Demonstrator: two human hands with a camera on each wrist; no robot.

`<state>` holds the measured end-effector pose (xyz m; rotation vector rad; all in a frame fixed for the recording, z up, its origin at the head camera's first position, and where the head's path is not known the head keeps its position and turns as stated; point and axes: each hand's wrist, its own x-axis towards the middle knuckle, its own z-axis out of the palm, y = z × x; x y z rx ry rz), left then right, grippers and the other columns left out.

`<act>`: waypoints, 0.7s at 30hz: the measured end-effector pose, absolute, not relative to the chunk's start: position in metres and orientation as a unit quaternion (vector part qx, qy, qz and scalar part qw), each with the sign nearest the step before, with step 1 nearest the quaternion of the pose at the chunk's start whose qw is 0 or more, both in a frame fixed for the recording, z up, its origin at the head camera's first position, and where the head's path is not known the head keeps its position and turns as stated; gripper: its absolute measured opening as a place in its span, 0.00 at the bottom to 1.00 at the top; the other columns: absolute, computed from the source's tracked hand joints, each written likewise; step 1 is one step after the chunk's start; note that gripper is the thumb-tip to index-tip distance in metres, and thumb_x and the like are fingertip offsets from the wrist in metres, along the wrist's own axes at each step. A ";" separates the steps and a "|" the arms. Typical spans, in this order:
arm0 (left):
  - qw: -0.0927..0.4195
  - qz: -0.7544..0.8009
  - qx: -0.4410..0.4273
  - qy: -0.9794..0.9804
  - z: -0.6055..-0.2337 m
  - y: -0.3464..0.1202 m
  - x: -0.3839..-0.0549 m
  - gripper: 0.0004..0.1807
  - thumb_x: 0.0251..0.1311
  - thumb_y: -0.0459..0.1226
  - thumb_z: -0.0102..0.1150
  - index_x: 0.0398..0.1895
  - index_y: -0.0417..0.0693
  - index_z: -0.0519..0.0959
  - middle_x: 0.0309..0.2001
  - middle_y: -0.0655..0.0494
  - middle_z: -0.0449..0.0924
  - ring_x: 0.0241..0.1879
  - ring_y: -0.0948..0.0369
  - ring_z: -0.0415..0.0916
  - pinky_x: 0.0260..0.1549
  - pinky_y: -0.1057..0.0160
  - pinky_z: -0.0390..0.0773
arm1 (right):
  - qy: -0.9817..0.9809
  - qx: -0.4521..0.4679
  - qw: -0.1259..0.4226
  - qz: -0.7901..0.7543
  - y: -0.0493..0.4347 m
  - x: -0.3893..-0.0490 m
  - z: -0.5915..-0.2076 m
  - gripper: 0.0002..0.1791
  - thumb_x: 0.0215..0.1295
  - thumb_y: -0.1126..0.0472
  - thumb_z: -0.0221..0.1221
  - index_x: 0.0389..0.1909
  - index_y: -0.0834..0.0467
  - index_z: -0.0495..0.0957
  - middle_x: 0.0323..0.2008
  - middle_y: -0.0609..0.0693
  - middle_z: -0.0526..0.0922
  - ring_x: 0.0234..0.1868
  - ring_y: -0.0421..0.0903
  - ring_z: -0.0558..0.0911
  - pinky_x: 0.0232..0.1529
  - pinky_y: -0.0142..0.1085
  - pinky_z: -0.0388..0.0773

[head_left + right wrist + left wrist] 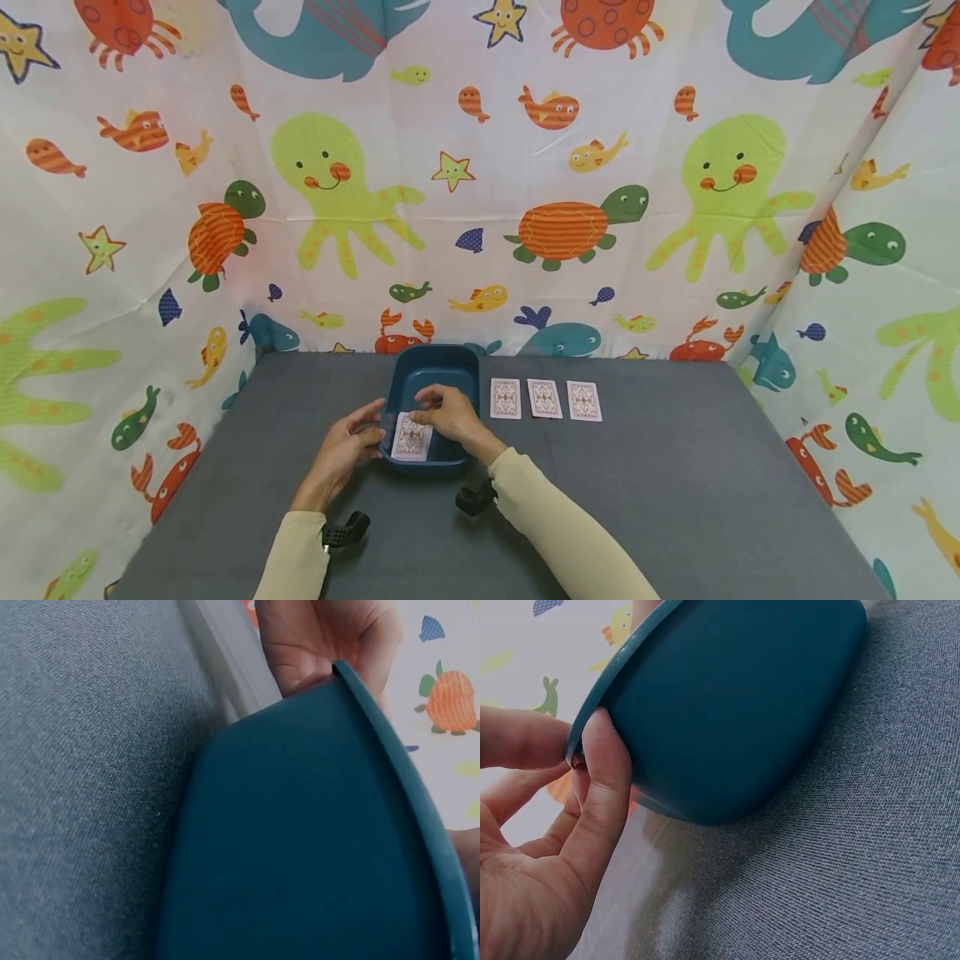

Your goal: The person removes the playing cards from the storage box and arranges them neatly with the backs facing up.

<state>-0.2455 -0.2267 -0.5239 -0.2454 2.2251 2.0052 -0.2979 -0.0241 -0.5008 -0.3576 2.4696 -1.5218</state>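
Note:
A dark blue plastic tub [435, 468] stands on the table. My left hand [348, 446] is at its left side; in the left wrist view, the thumb and fingers pinch the tub's rim. Inside the tub, at the front left, is a playing card [411, 442] with its patterned back up. My right hand [450, 414] reaches over the tub from the right and pinches this card near its upper right corner with thumb and fingers. The right wrist view shows mostly the tub's outer wall [300, 825], so the card is hidden there.
Three playing cards, a left one [506, 398], a middle one [544, 398] and a right one [584, 401], lie back up in a row right of the tub. A grey cloth [675, 500] covers the table. A curtain [480, 233] with sea animals hangs behind and at both sides.

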 end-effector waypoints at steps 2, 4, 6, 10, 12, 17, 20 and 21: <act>0.070 0.665 -0.086 0.738 -0.524 -0.227 -0.245 0.30 0.65 0.30 0.54 0.71 0.54 0.67 0.62 0.45 0.64 0.46 0.53 0.72 0.35 0.62 0.80 | 0.843 -0.122 0.110 -0.512 -0.025 -0.299 -0.501 0.20 0.57 0.56 0.70 0.50 0.57 0.81 0.43 0.52 0.83 0.41 0.43 0.79 0.40 0.35 0.76; 0.069 0.666 -0.089 0.737 -0.524 -0.227 -0.246 0.29 0.65 0.30 0.54 0.70 0.54 0.68 0.62 0.45 0.64 0.45 0.53 0.72 0.35 0.63 0.80 | 0.845 -0.121 0.111 -0.508 -0.026 -0.300 -0.500 0.20 0.57 0.56 0.70 0.50 0.57 0.81 0.44 0.54 0.83 0.41 0.44 0.78 0.39 0.36 0.76; 0.068 0.664 -0.088 0.740 -0.525 -0.228 -0.245 0.29 0.65 0.32 0.56 0.70 0.54 0.69 0.62 0.45 0.64 0.46 0.53 0.72 0.35 0.63 0.80 | 0.847 -0.118 0.112 -0.506 -0.027 -0.300 -0.500 0.20 0.56 0.57 0.70 0.50 0.57 0.81 0.44 0.55 0.83 0.40 0.45 0.78 0.38 0.37 0.75; 0.064 0.662 -0.084 0.742 -0.527 -0.227 -0.243 0.28 0.66 0.34 0.58 0.70 0.54 0.69 0.61 0.45 0.64 0.47 0.52 0.72 0.36 0.63 0.80 | 0.858 -0.111 0.115 -0.487 -0.028 -0.300 -0.502 0.20 0.55 0.56 0.71 0.48 0.56 0.82 0.43 0.53 0.83 0.39 0.44 0.77 0.37 0.35 0.74; 0.063 0.662 -0.084 0.742 -0.528 -0.227 -0.242 0.28 0.65 0.34 0.58 0.69 0.55 0.69 0.61 0.45 0.64 0.47 0.52 0.73 0.36 0.63 0.80 | 0.862 -0.109 0.115 -0.482 -0.030 -0.300 -0.505 0.20 0.55 0.56 0.71 0.48 0.56 0.82 0.42 0.53 0.83 0.39 0.43 0.77 0.36 0.34 0.74; 0.057 0.661 -0.084 0.743 -0.526 -0.225 -0.244 0.29 0.65 0.33 0.57 0.69 0.56 0.68 0.61 0.45 0.64 0.46 0.52 0.73 0.35 0.62 0.80 | 0.865 -0.105 0.114 -0.477 -0.030 -0.302 -0.507 0.19 0.53 0.57 0.72 0.46 0.56 0.83 0.37 0.49 0.81 0.36 0.43 0.76 0.35 0.33 0.73; 0.057 0.661 -0.084 0.743 -0.524 -0.224 -0.245 0.30 0.65 0.33 0.57 0.70 0.56 0.67 0.63 0.45 0.64 0.46 0.52 0.73 0.35 0.63 0.80 | 0.869 -0.102 0.117 -0.469 -0.029 -0.302 -0.507 0.19 0.53 0.58 0.72 0.46 0.56 0.83 0.34 0.47 0.79 0.34 0.42 0.75 0.32 0.31 0.71; 0.058 0.661 -0.084 0.743 -0.524 -0.224 -0.245 0.30 0.65 0.33 0.57 0.71 0.56 0.66 0.63 0.45 0.64 0.46 0.52 0.73 0.35 0.63 0.79 | 0.870 -0.102 0.118 -0.468 -0.029 -0.302 -0.507 0.19 0.53 0.58 0.72 0.46 0.57 0.83 0.33 0.48 0.79 0.33 0.43 0.74 0.32 0.31 0.70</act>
